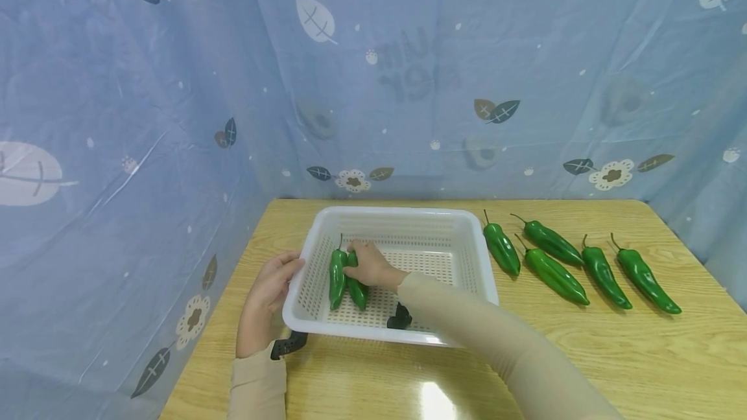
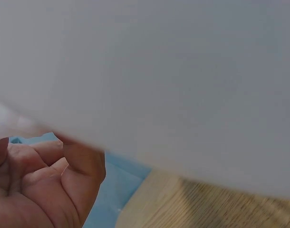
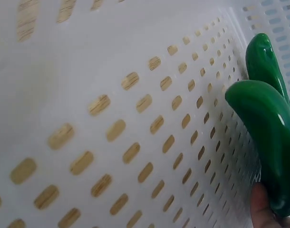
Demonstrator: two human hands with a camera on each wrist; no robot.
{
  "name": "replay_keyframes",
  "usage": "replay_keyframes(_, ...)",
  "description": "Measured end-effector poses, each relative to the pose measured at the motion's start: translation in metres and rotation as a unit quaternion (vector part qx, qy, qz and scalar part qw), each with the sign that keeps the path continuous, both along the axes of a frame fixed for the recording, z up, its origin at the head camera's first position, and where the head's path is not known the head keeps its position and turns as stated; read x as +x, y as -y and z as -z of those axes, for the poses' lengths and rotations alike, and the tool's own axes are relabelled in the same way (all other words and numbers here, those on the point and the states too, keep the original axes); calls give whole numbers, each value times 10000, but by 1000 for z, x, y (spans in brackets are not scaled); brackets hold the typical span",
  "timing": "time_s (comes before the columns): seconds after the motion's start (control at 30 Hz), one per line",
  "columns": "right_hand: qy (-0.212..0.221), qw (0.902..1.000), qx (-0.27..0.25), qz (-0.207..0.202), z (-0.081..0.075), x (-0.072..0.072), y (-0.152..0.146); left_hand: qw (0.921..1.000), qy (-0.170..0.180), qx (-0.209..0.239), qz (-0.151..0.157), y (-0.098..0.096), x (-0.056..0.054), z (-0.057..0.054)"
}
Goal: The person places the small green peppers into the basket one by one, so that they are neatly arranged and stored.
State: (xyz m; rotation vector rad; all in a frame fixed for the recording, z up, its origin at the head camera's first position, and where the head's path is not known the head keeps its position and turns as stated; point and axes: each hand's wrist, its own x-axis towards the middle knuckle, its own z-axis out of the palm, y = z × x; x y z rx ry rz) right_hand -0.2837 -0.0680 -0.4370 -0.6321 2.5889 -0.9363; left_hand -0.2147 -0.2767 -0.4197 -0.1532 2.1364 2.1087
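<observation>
A white plastic basket with slotted walls stands on the table. At its left end, my left hand grips the rim; the blurred basket wall fills most of the left wrist view, above the left hand's palm. Inside the basket, my right hand holds a green chili pepper by its upper part. Just left of it lies a second green chili pepper, stem toward the back. The right wrist view shows the held pepper with a finger against its lower end.
Several green chili peppers lie on the wooden table to the right of the basket. A blue patterned curtain hangs behind and along the left side. The black wrist mounts sit near both forearms.
</observation>
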Motion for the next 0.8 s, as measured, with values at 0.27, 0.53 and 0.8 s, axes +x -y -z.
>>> replay_keyframes(0.27, 115, 9999, -26, 31, 6, -2, 0, 10000, 39, -23, -37, 0, 0, 0)
replay_keyframes(0.53, 144, 9999, -10, 41, 7, -3, 1, 10000, 59, -62, -34, 0, -1, 0)
replay_keyframes(0.8, -101, 9991, 406, -71, 7, -2, 1, 9999, 134, -8, -36, -7, 7, -18)
